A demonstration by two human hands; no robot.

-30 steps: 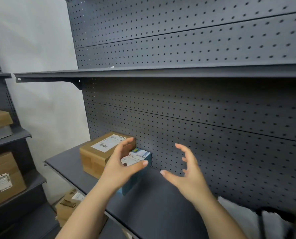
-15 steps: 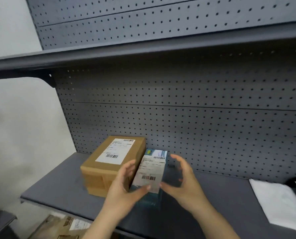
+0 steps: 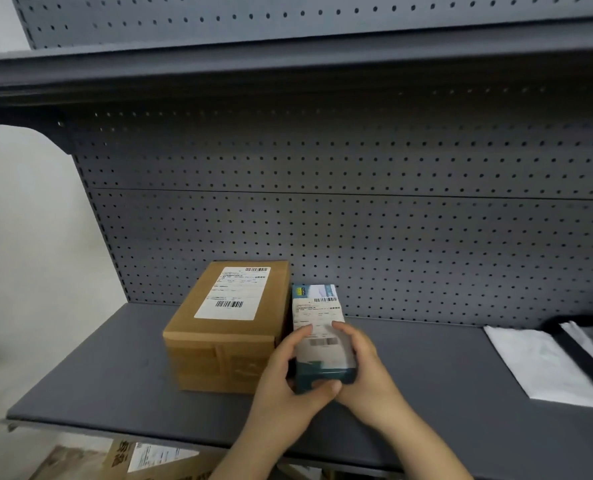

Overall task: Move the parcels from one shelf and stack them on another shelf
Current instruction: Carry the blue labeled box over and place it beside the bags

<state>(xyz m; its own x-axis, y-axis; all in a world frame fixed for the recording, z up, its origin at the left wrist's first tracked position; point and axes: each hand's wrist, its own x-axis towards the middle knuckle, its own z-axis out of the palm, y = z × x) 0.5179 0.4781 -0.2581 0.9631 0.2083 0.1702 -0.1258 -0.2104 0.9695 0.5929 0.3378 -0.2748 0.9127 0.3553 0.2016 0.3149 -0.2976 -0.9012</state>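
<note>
Item: small teal parcel [image 3: 317,306], lying on the grey shelf [image 3: 115,375], just beside the brown carton [image 3: 232,327] at its 9 o'clock.
Grip: left hand [image 3: 288,382] and right hand [image 3: 367,379] both clasp its near end.
Progress, judged: early; nothing is stacked.
Also present: white mailer [image 3: 537,365] at 3 o'clock; lower carton [image 3: 149,459] at 7 o'clock.
Labels: white barcoded shipping slips on the parcel and the brown carton; the print is too small to read.

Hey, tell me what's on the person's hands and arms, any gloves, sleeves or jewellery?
Nothing visible. The left hand and right hand are bare: no gloves, rings or watch. The left forearm and right forearm are bare too, no sleeve in view.
</note>
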